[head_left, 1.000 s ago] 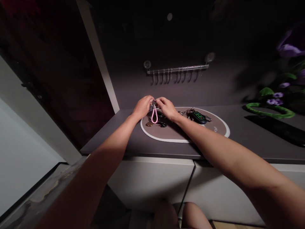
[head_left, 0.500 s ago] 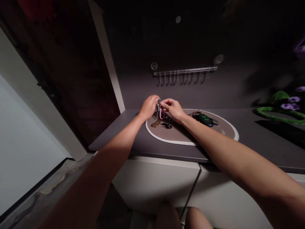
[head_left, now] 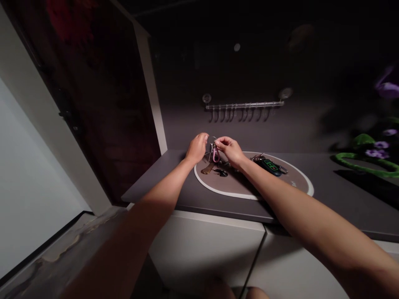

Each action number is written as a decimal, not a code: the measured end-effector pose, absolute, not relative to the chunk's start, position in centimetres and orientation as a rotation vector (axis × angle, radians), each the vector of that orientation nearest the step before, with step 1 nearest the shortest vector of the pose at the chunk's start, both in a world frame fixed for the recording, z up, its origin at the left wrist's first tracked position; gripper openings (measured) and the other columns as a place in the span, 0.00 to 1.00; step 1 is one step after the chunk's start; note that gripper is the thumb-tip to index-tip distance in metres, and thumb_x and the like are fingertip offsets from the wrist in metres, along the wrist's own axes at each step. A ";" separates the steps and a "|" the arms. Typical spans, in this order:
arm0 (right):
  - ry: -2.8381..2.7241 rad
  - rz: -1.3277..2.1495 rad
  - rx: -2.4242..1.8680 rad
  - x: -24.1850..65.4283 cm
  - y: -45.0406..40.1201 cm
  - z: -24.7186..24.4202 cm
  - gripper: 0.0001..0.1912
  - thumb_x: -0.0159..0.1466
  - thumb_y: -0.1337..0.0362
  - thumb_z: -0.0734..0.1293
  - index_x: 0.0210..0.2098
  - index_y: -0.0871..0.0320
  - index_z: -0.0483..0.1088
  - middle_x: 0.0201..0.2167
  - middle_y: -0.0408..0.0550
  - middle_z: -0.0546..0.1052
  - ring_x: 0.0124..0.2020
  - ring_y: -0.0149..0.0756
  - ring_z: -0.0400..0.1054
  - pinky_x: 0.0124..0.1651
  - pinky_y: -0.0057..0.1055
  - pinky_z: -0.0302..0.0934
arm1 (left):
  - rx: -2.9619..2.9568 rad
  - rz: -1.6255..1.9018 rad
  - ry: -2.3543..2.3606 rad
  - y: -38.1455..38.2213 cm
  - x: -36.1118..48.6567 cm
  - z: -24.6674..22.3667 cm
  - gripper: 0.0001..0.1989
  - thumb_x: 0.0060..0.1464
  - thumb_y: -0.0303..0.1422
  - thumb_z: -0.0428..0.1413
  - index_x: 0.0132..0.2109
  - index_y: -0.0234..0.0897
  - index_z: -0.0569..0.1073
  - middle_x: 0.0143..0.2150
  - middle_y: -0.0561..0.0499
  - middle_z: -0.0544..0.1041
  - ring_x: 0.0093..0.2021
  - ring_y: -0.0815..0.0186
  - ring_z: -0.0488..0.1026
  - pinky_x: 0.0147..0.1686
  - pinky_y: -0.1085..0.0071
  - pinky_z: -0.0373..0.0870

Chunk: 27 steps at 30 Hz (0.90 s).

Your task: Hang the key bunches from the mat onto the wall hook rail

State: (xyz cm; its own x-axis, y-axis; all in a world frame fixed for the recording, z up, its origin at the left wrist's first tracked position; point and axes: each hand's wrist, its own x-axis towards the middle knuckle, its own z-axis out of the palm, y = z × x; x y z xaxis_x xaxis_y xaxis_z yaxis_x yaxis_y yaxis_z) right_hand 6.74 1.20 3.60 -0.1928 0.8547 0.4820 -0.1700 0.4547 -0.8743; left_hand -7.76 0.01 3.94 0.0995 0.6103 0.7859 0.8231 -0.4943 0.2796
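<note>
My right hand [head_left: 230, 150] pinches a thin metal key ring [head_left: 213, 137] just above the counter. A pink loop strap [head_left: 216, 155] and slim metal pieces that look like keys hang from the ring. Left of the ring, my left hand [head_left: 197, 148] is closed, thumb and fingers together by the ring's edge; what they hold, if anything, is hidden. Beneath both hands lie a brown flat tag-like piece [head_left: 208, 168] and a small black piece [head_left: 221, 172] on the brown oval mat [head_left: 237, 193] with a white border.
Right of my right hand, a dark key fob with green-outlined buttons [head_left: 270, 166] lies beside more keys on the mat. A clear rail with hooks [head_left: 245, 106] is fixed to the dark wall. Purple flowers [head_left: 377, 151] stand at the right, a dark door [head_left: 109, 104] at the left.
The whole view has shifted, so everything sits lower in the picture. My left fingertips are slightly farther from the ring; my right hand still pinches it.
</note>
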 end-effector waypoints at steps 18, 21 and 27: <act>-1.164 1.148 -0.725 4.8 3.6 10.5 0.02 0.54 0.71 0.61 0.25 0.60 0.62 0.16 0.39 0.65 0.16 0.24 0.60 0.23 0.23 0.60 | -2.102 -1.003 -1.613 -0.1 -8.1 3.5 0.18 0.60 0.37 0.35 0.35 0.38 0.67 0.34 0.46 0.73 0.36 0.65 0.70 0.36 0.71 0.61; -1.106 1.191 -0.720 4.1 4.5 11.5 0.06 0.56 0.73 0.59 0.23 0.61 0.62 0.15 0.41 0.66 0.16 0.25 0.62 0.23 0.24 0.62 | -2.092 -0.974 -1.639 -0.1 -8.0 3.6 0.19 0.60 0.37 0.35 0.35 0.38 0.68 0.33 0.46 0.74 0.35 0.65 0.70 0.35 0.71 0.61; -0.928 1.246 -0.755 3.2 6.2 12.0 0.07 0.58 0.73 0.59 0.24 0.61 0.61 0.14 0.41 0.66 0.17 0.26 0.62 0.24 0.26 0.66 | -2.086 -0.945 -1.627 0.1 -8.0 3.4 0.19 0.60 0.37 0.35 0.35 0.38 0.68 0.33 0.45 0.74 0.35 0.64 0.71 0.34 0.70 0.61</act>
State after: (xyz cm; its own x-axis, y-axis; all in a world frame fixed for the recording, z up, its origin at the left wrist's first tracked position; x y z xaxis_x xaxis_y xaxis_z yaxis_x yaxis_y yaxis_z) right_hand 3.19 6.15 12.04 0.0645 0.9840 0.1659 -0.4408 0.1772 -0.8800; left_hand -8.00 0.09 3.44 0.1269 0.7268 0.6751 0.9464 -0.2925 0.1369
